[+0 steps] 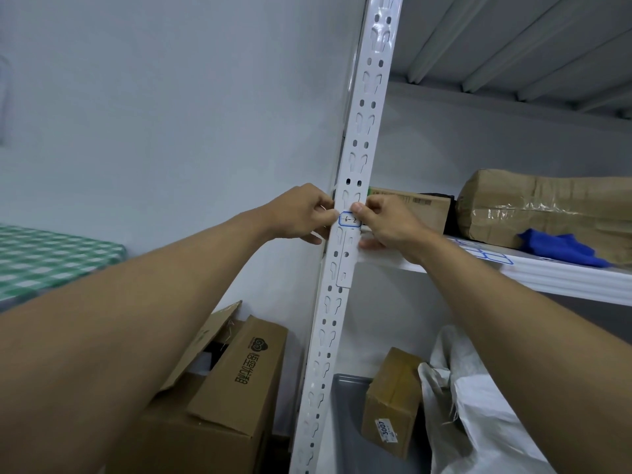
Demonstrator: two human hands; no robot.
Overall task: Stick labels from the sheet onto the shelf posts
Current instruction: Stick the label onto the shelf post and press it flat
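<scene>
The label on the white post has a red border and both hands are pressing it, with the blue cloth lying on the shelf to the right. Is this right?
Not quite. The head view shows the label has a blue border, not red. The rest holds: the left hand and right hand press it onto the white post, and the blue cloth lies on the shelf to the right.

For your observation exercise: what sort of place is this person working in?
Probably a storeroom: a slotted white shelf post with a handwritten label, cardboard boxes, and a taped parcel on the shelf.
</scene>
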